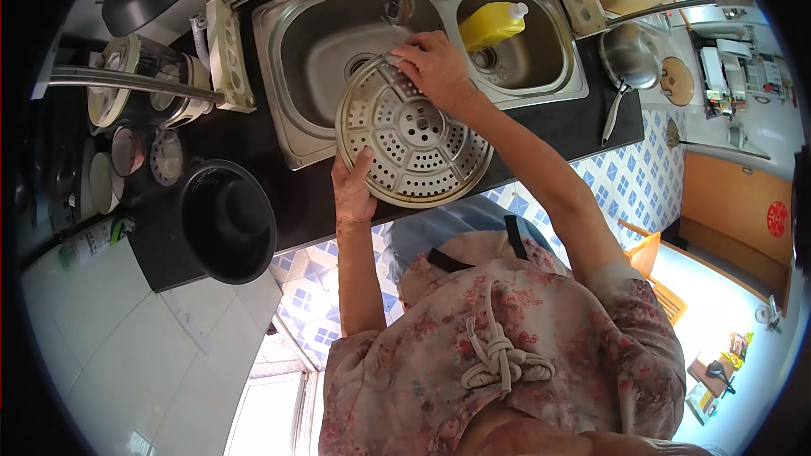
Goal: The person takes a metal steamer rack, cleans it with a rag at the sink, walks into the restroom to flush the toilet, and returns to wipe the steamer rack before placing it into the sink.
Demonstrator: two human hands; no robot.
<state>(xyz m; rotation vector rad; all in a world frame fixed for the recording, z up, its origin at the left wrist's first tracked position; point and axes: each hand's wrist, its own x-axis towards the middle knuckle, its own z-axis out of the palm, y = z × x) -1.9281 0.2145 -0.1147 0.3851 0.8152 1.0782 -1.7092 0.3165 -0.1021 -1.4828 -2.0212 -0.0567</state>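
Note:
A round metal steamer tray (397, 171), pierced with rings of small holes, is tilted over the front rim of the large sink basin. My left hand (353, 190) grips its left edge, thumb on top and the other fingers hidden underneath. At the tray's far edge is my right hand (435, 72), its fingers bent and pressed together against the metal. A small greyish bit shows under those fingertips; what it is I cannot make out. The faucet (399, 2) hangs just beyond my right hand, with no water visible from it.
The double sink (283, 110) is set into a dark counter (621, 122). A yellow bottle (490, 27) lies in the smaller basin. To the left stand a black pot (228, 221) and a dish rack (139, 76); a metal pan (629, 55) sits on the right.

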